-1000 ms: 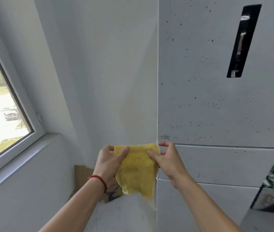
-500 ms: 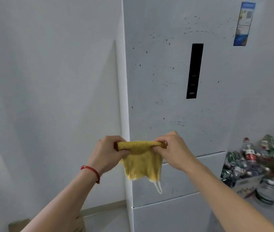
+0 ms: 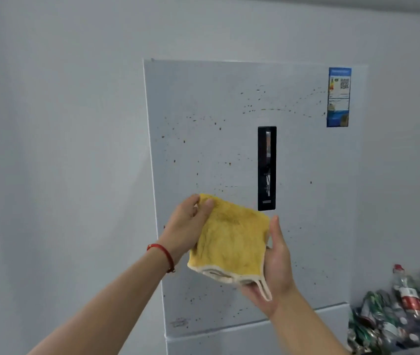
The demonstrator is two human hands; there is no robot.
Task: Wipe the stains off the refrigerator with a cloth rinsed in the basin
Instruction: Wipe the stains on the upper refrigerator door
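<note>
cloth (image 3: 229, 242) = fuzzy yellow terry w/ pale stitched hem. fridge door (image 3: 216, 149) smooth matt grey, speckled w/ brown spots. black panel (image 3: 267, 168) glossy. sticker (image 3: 338, 97) shiny paper.

Soft, even, dim light; bottles (image 3: 406, 303) at the lower right smear (motion blur), edges bowed.
</note>
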